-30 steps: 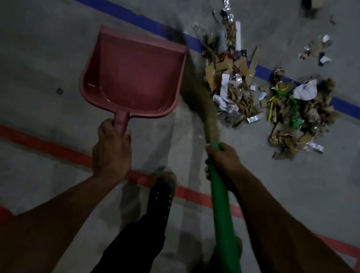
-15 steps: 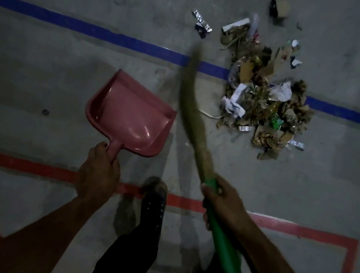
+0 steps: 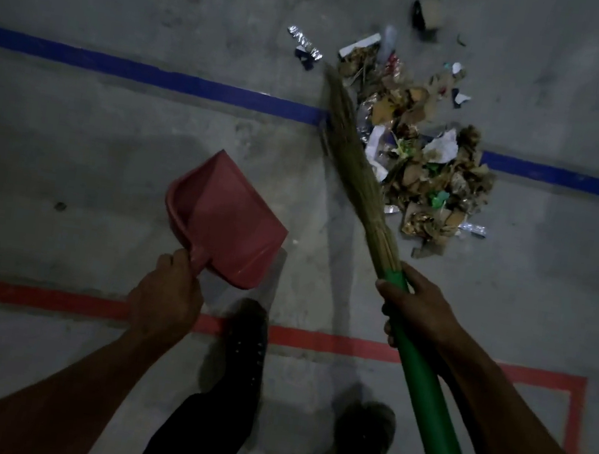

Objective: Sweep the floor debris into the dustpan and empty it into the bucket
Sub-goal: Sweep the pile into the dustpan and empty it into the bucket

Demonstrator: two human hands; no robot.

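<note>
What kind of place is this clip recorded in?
Probably an industrial or workshop-type floor, dimly lit; I can't be sure. It is bare grey concrete floor marked with a blue floor line and a red floor line that turns a corner, like zone markings. A debris pile of cardboard and foil scraps lies on it.

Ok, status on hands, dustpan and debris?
Left hand grips empty dustpan; right hand grips broom. Debris pile unswept, on blue line. Nothing blocking.

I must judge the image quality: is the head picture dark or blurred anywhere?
Head view: dim overall, corners darker; shadows fall on the floor beside the dustpan; debris pile reasonably sharp; broom bristle tip slightly smeared.
</note>
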